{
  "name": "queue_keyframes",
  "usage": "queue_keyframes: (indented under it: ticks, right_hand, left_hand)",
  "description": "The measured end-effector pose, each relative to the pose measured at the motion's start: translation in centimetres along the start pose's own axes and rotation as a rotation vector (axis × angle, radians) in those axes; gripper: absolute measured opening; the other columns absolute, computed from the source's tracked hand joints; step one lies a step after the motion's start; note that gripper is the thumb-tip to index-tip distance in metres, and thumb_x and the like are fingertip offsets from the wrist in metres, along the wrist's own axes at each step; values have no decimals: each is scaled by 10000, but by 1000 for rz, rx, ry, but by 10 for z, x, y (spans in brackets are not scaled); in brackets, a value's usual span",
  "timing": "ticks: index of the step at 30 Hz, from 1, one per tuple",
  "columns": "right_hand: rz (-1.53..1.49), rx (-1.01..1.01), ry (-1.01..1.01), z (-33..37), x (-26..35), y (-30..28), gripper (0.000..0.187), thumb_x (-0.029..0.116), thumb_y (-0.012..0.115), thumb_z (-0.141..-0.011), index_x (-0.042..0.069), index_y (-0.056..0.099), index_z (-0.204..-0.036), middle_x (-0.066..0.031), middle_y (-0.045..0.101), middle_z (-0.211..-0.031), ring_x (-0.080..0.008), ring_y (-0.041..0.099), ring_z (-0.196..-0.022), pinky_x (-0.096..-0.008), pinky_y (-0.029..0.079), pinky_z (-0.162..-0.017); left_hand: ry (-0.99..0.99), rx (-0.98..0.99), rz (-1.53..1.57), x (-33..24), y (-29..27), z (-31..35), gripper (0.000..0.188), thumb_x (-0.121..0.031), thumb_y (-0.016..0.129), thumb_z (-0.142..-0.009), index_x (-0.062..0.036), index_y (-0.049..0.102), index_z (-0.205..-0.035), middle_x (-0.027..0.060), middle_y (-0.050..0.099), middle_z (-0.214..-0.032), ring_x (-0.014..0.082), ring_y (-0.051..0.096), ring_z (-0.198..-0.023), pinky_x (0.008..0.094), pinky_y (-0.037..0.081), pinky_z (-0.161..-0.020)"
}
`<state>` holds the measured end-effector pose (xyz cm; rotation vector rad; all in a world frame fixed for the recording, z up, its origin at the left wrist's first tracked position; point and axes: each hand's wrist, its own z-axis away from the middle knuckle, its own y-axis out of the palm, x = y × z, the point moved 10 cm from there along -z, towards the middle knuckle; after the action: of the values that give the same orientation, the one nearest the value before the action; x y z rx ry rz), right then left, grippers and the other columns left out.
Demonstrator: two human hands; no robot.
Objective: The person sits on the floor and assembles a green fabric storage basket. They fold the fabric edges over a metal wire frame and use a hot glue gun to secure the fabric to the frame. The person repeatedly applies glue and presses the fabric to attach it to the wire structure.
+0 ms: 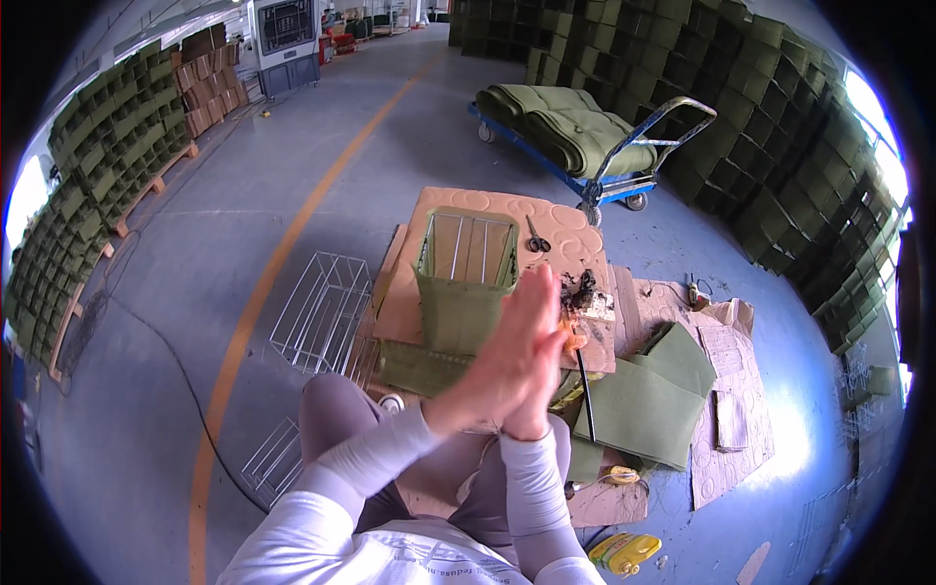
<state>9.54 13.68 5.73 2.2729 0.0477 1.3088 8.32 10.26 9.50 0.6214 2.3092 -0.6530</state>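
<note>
My left hand [505, 353] and my right hand [538, 398] are raised in front of me, palm against palm with the fingers stretched out. Nothing shows between them. Just beyond, a box-shaped wire frame partly covered in green felt [456, 317] stands on a cardboard-topped work surface [444, 200]. Small black-handled scissors [537, 240] lie past my fingertips. To the right of the hands sit a tangled black clump [583, 291] and a small orange item [573, 338], partly hidden. A thin black strip [586, 400] runs down beside them.
Bare wire frames [317, 307] stand on the floor at left. Green felt sheets [653, 405] lie on cardboard at right, near a yellow container [626, 553]. A blue trolley [609, 188] carries folded felt. Stacked green boxes [117, 127] line both sides; a cable [185, 370] crosses the floor.
</note>
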Motion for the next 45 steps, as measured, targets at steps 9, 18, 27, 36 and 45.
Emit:
queue_keyframes:
  ticks: [9, 18, 27, 36, 45]
  right_hand:
    - [124, 175, -169, -2, 9, 27, 771, 595, 114, -1031, 55, 145, -1581, -117, 149, -1649, -278, 90, -1529, -439, 106, -1234]
    - [-8, 272, 64, 51, -36, 77, 886, 682, 200, -991, 45, 51, -1588, -75, 21, -1663, -233, 8, -1527, -399, 53, -1219]
    - [126, 112, -144, 2, 8, 37, 935, 735, 45, -939, 63, 127, -1584, -113, 105, -1657, -280, 62, -1531, -465, 114, -1230]
    - [364, 268, 3, 40, -14, 75, 1072, 839, 67, -862, 48, 80, -1586, -166, 31, -1657, -334, 6, -1526, -462, 35, -1222]
    - [237, 121, -44, 51, -23, 49, 1092, 849, 60, -847, 45, 55, -1586, -149, 56, -1658, -322, 23, -1527, -460, 51, -1225]
  left_hand:
    - [156, -192, 51, -31, -12, 49, 778, -586, 161, -1029, -47, 93, -1586, 173, 25, -1657, 336, 0, -1531, 495, 36, -1219]
    - [-5, -253, 28, 9, -84, 20, 786, -582, 200, -1022, -48, 88, -1587, 128, 49, -1666, 284, 14, -1537, 461, -16, -1221]
    - [110, -151, 95, -33, -18, 70, 833, -638, 186, -1001, -69, 40, -1592, 145, 4, -1662, 299, -20, -1531, 515, -1, -1212]
    - [-79, -210, 12, -4, -72, 46, 934, -745, 67, -938, -79, 22, -1591, 146, -7, -1662, 303, -12, -1530, 436, 59, -1227]
    - [-91, -169, -37, -18, -41, 53, 1013, -748, 329, -909, -63, 27, -1592, 91, -22, -1672, 232, 19, -1536, 416, -21, -1231]
